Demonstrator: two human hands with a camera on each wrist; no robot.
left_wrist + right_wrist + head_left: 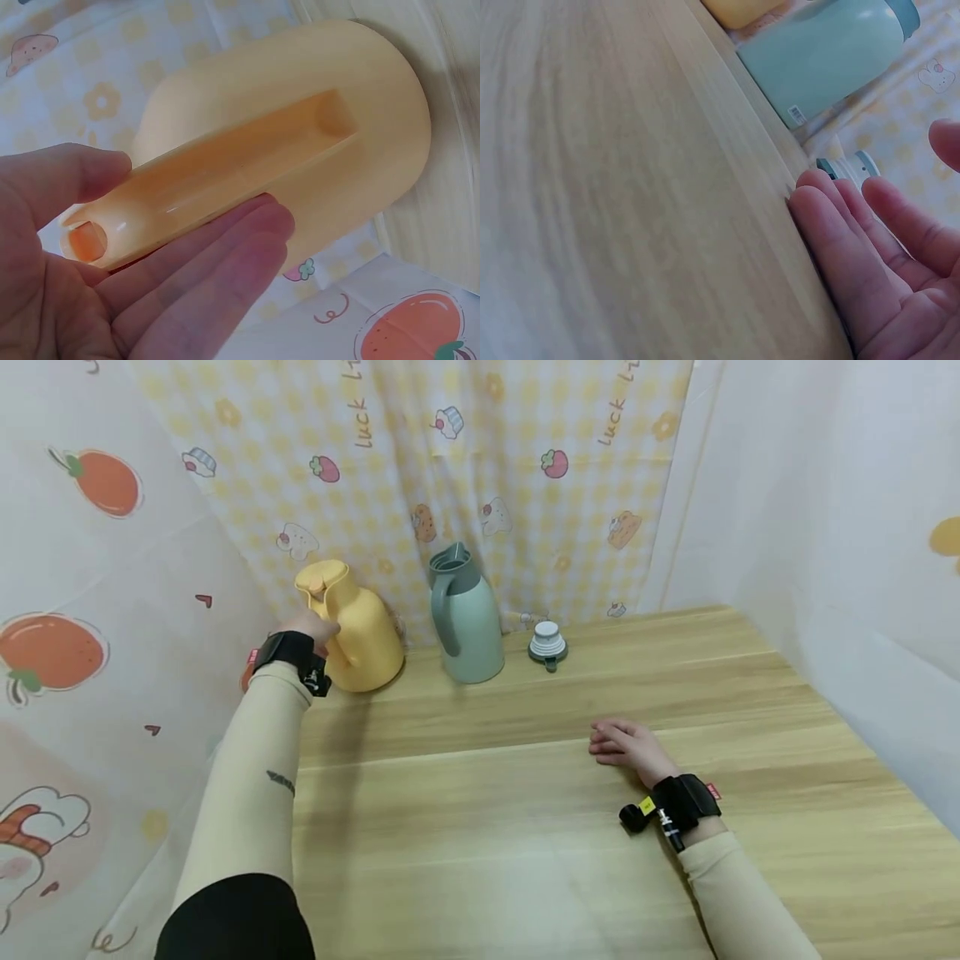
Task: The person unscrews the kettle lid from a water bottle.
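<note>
A yellow thermos jug [367, 643] stands upright at the back left of the table, its lid on. My left hand [309, 628] is at its handle [225, 169]. In the left wrist view the thumb lies along one side of the handle and the nearly straight fingers [217, 270] along the other. A green thermos jug [474, 631] stands to the right, its top open and its handle turned to the left. Beside that jug sits a white and dark green stopper [547, 643]. My right hand [630, 750] rests on the table with loose fingers, holding nothing.
The wooden table [480, 827] reaches back to a yellow checked curtain [495, 460]. White cloth [840, 527] hangs along the right side, and a fruit-printed cloth [67, 560] along the left.
</note>
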